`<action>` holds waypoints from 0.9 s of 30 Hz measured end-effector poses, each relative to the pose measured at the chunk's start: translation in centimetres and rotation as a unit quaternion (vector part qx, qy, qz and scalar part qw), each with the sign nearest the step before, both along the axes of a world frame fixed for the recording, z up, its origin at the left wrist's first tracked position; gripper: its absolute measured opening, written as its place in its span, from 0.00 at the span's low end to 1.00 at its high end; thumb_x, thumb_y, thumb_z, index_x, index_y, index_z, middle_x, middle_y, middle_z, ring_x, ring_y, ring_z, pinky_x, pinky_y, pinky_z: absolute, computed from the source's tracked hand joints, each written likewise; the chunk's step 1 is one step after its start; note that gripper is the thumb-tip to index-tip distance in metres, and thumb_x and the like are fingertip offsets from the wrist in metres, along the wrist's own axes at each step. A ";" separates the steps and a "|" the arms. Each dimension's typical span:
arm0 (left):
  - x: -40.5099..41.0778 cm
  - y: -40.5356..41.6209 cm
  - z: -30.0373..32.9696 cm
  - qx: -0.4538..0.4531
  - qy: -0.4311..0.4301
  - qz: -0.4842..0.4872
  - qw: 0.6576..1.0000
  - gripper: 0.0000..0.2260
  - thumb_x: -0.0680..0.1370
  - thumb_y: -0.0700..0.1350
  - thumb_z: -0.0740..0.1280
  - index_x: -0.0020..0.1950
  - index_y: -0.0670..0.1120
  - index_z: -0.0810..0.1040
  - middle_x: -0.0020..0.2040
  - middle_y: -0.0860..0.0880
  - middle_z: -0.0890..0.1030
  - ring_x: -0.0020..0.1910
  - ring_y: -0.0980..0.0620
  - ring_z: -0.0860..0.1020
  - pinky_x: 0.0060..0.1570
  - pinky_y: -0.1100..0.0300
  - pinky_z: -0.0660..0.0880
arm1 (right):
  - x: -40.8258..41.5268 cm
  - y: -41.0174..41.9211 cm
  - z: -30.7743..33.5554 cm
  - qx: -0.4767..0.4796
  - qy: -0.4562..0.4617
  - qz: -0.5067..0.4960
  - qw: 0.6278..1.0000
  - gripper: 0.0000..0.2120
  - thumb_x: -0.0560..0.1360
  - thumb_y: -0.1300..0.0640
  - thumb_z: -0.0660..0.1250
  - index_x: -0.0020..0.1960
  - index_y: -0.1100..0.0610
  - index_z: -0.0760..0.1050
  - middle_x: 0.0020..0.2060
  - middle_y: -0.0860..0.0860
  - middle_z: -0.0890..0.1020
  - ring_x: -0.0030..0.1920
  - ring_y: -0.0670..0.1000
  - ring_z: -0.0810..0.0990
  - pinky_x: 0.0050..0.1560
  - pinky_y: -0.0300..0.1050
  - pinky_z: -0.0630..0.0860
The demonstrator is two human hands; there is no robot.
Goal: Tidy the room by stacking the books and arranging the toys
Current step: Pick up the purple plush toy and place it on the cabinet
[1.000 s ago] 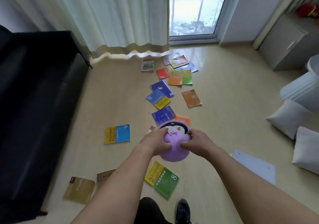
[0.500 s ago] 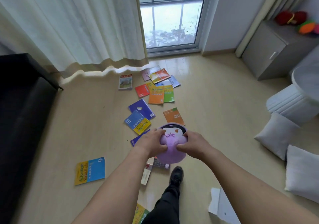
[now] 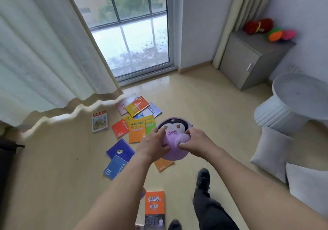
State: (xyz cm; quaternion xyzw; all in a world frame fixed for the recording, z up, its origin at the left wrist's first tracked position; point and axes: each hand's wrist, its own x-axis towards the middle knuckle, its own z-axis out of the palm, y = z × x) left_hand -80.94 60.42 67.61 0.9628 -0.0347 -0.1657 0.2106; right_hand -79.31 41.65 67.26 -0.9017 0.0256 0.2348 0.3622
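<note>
A round purple plush toy (image 3: 174, 142) with a black-and-white face and a small bow is held in mid-air in front of me. My left hand (image 3: 153, 145) grips its left side and my right hand (image 3: 196, 141) grips its right side, fingers pressed into the fabric. Several books lie scattered on the floor below: an orange one (image 3: 137, 132), a red one (image 3: 120, 127), two blue ones (image 3: 120, 150) (image 3: 115, 166), and an orange book (image 3: 154, 205) near my feet. Red, orange and pink toys (image 3: 269, 30) sit on a grey cabinet (image 3: 248, 61).
A white round side table (image 3: 298, 98) stands at the right, with two grey cushions (image 3: 271, 151) on the floor beside it. A cream curtain (image 3: 44, 52) hangs at the left of a glass door (image 3: 134, 40). A dark sofa edge (image 3: 7, 151) shows far left. My shoes are on the floor below.
I have walked forward and turned right with the plush toy in both hands; the books slid down and left in view, and the cabinet and side table came closer.
</note>
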 end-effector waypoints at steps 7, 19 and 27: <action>17.8 -9.4 -0.7 0.039 -0.017 -0.042 0.998 0.21 0.75 0.51 0.68 0.65 0.47 0.70 0.59 0.46 0.73 0.56 0.42 0.77 0.44 0.57 0.67 | 16.5 -9.4 -0.9 0.015 0.011 -0.035 0.999 0.21 0.64 0.48 0.69 0.53 0.56 0.73 0.50 0.53 0.77 0.46 0.53 0.78 0.38 0.42 0.74; 42.4 -20.8 -0.4 0.066 -0.020 -0.084 0.994 0.24 0.74 0.51 0.68 0.69 0.48 0.69 0.62 0.45 0.72 0.57 0.39 0.77 0.49 0.52 0.72 | 39.4 -20.5 0.2 0.018 0.025 -0.065 0.997 0.17 0.66 0.49 0.71 0.50 0.56 0.72 0.49 0.52 0.77 0.44 0.51 0.76 0.32 0.40 0.68; 62.7 -28.2 -1.2 0.057 -0.029 -0.183 0.981 0.20 0.75 0.48 0.67 0.66 0.47 0.71 0.62 0.46 0.73 0.55 0.40 0.77 0.42 0.57 0.67 | 56.4 -27.8 -0.2 0.009 0.043 -0.126 0.991 0.12 0.67 0.51 0.70 0.42 0.54 0.68 0.42 0.50 0.77 0.36 0.49 0.72 0.31 0.41 0.67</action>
